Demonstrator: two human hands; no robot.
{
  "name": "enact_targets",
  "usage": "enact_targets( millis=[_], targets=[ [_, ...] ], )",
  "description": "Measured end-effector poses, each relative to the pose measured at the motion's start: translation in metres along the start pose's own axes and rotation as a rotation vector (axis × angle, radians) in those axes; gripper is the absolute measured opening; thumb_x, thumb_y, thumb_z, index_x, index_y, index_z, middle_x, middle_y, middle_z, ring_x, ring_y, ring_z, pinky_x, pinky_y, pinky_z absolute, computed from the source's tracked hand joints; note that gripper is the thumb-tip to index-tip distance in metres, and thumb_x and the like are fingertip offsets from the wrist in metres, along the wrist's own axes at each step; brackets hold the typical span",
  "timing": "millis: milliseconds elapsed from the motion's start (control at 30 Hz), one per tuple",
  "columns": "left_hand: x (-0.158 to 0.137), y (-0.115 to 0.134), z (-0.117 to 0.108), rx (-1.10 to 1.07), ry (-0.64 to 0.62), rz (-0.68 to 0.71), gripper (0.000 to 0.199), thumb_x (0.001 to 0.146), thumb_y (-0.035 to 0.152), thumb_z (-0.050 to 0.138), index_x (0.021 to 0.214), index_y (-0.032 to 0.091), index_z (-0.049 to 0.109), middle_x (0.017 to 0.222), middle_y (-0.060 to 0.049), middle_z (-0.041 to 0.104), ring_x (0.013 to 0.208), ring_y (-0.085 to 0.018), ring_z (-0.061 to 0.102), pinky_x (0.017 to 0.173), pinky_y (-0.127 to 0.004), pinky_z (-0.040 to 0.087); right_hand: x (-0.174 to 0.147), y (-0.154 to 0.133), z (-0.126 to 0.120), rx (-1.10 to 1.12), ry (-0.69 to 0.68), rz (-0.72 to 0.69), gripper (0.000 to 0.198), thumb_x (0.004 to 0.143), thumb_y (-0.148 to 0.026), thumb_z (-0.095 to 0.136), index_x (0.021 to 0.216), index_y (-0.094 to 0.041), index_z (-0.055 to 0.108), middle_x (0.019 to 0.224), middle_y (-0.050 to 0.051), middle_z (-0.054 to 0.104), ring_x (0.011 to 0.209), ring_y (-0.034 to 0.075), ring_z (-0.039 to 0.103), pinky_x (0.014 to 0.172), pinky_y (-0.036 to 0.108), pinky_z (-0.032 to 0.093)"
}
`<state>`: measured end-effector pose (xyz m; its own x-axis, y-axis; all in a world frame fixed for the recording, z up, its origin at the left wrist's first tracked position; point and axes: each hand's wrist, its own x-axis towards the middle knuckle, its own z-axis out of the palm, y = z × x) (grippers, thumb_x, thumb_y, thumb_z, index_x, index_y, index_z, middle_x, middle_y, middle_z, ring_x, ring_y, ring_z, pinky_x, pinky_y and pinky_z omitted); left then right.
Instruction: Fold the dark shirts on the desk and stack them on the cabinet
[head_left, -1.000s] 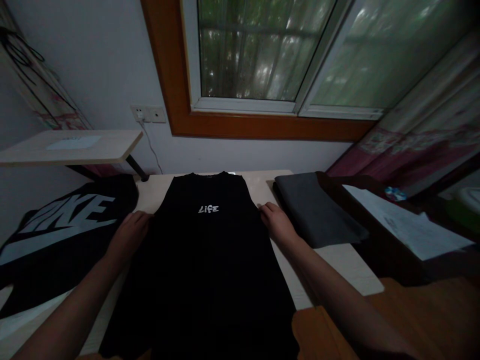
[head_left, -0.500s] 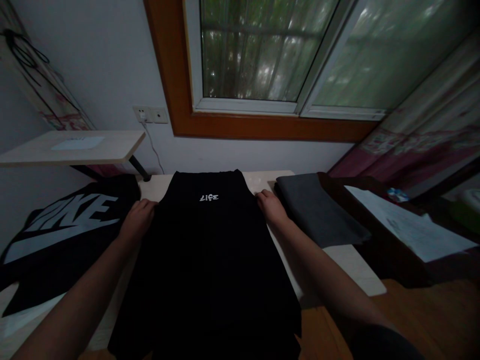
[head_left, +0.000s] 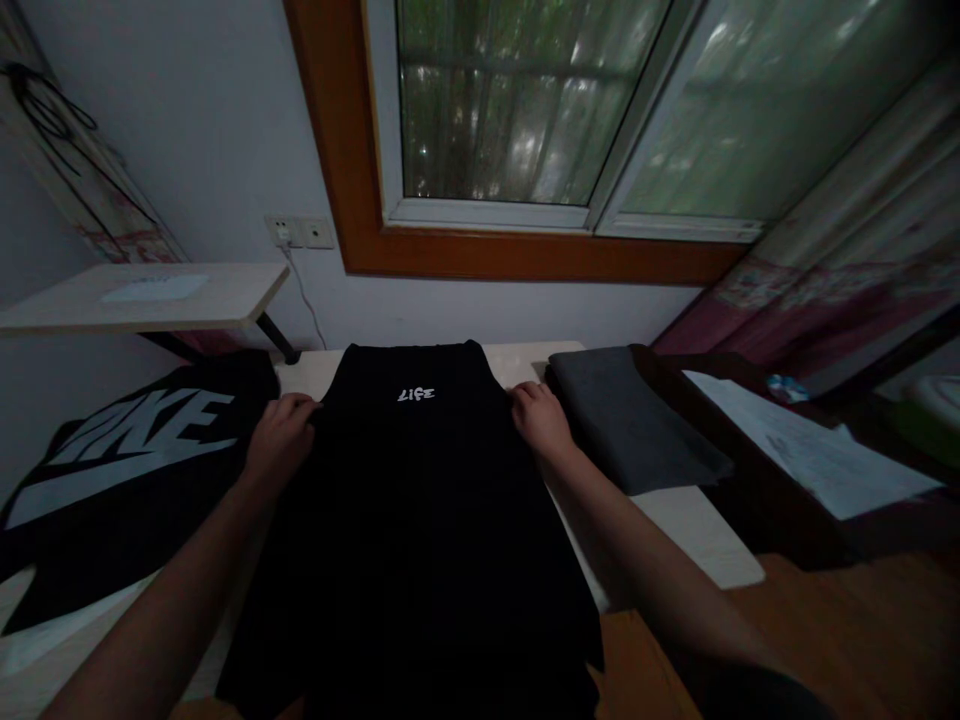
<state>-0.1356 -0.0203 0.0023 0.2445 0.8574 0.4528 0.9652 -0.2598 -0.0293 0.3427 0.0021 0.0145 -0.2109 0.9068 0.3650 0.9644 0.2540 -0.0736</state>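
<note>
A black garment (head_left: 420, 500) lies spread out in front of me, narrower at the far end and wider toward me. Small white characters (head_left: 416, 394), upside down from my side, are printed near its far end. My left hand (head_left: 281, 435) is closed on the garment's left edge, thumb and fingers pinched together. On the opposite edge, my right hand (head_left: 540, 415) has its fingers curled over the fabric. The garment's near end runs out of the bottom of the view, so its full shape and kind cannot be made out.
Left of it lies another black garment (head_left: 150, 430) with large pale lettering, partly below a raised shelf (head_left: 150, 300). On the right, folded grey cloth (head_left: 637, 420) rests on the pale table (head_left: 705, 530). Beyond it is a white sheet (head_left: 802, 440). A window (head_left: 517, 110) and wall socket (head_left: 300, 231) are behind.
My left hand has shifted slightly inward along the garment's edge. My right hand stays at its edge, nearly still. The camera view has moved a little.
</note>
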Motion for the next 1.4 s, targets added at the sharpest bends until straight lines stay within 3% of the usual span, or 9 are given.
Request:
enact_targets(
  millis=[133, 300, 433, 700, 1067, 1233, 1400],
  targets=[
    [0.025, 0.04, 0.006, -0.096, 0.043, 0.062, 0.042, 0.094, 0.019, 0.043, 0.129, 0.018, 0.065, 0.14, -0.012, 0.061, 0.133, -0.028, 0.053, 0.115, -0.046, 0.041, 0.018, -0.04, 0.007, 0.112, 0.043, -0.082, 0.041, 0.1, -0.022, 0.045, 0.135, -0.012, 0.064, 0.138, 0.013, 0.063, 0.127, 0.027, 0.055, 0.114, 0.04, 0.04],
    [0.046, 0.111, 0.024, -0.109, -0.104, 0.065, 0.051, 0.101, 0.037, 0.04, 0.147, 0.02, 0.052, 0.157, -0.01, 0.049, 0.148, -0.031, 0.038, 0.12, -0.056, 0.033, 0.032, -0.107, 0.034, 0.163, -0.051, -0.132, 0.057, 0.104, -0.042, 0.042, 0.151, -0.011, 0.047, 0.162, 0.015, 0.038, 0.148, 0.03, 0.038, 0.123, 0.048, 0.03],
    [0.042, 0.135, 0.032, -0.103, -0.17, 0.057, 0.054, 0.102, 0.04, 0.037, 0.152, 0.022, 0.046, 0.161, -0.008, 0.042, 0.15, -0.031, 0.036, 0.121, -0.057, 0.029, 0.028, -0.125, 0.049, 0.174, -0.125, -0.142, 0.057, 0.105, -0.047, 0.038, 0.152, -0.015, 0.047, 0.163, 0.012, 0.037, 0.153, 0.027, 0.03, 0.125, 0.05, 0.022],
    [0.017, 0.11, 0.021, -0.108, -0.239, 0.089, 0.054, 0.104, 0.044, 0.033, 0.153, 0.024, 0.045, 0.164, -0.006, 0.038, 0.152, -0.031, 0.033, 0.121, -0.055, 0.029, -0.002, -0.087, 0.034, 0.161, -0.14, -0.165, 0.059, 0.106, -0.047, 0.035, 0.152, -0.013, 0.047, 0.163, 0.011, 0.038, 0.152, 0.025, 0.032, 0.126, 0.045, 0.023],
    [-0.039, 0.081, 0.0, -0.073, -0.292, 0.126, 0.056, 0.104, 0.044, 0.032, 0.156, 0.023, 0.04, 0.166, -0.005, 0.032, 0.155, -0.029, 0.025, 0.123, -0.058, 0.025, -0.05, -0.042, 0.01, 0.086, -0.158, -0.132, 0.056, 0.105, -0.045, 0.039, 0.153, -0.019, 0.046, 0.164, 0.008, 0.035, 0.153, 0.027, 0.03, 0.124, 0.051, 0.028],
    [-0.059, 0.073, -0.005, -0.083, -0.271, 0.095, 0.054, 0.103, 0.041, 0.035, 0.154, 0.024, 0.043, 0.165, -0.007, 0.036, 0.154, -0.03, 0.028, 0.122, -0.061, 0.027, -0.063, -0.033, 0.006, 0.05, -0.131, -0.084, 0.052, 0.104, -0.044, 0.042, 0.152, -0.024, 0.049, 0.165, 0.008, 0.035, 0.152, 0.03, 0.031, 0.123, 0.052, 0.029],
    [-0.074, 0.073, -0.015, -0.067, -0.211, 0.093, 0.053, 0.102, 0.039, 0.037, 0.149, 0.019, 0.049, 0.158, -0.011, 0.046, 0.148, -0.031, 0.039, 0.121, -0.057, 0.032, -0.073, -0.028, 0.006, 0.029, -0.107, -0.059, 0.054, 0.104, -0.047, 0.04, 0.149, -0.02, 0.051, 0.161, 0.012, 0.041, 0.151, 0.031, 0.031, 0.123, 0.051, 0.03]
  ],
)
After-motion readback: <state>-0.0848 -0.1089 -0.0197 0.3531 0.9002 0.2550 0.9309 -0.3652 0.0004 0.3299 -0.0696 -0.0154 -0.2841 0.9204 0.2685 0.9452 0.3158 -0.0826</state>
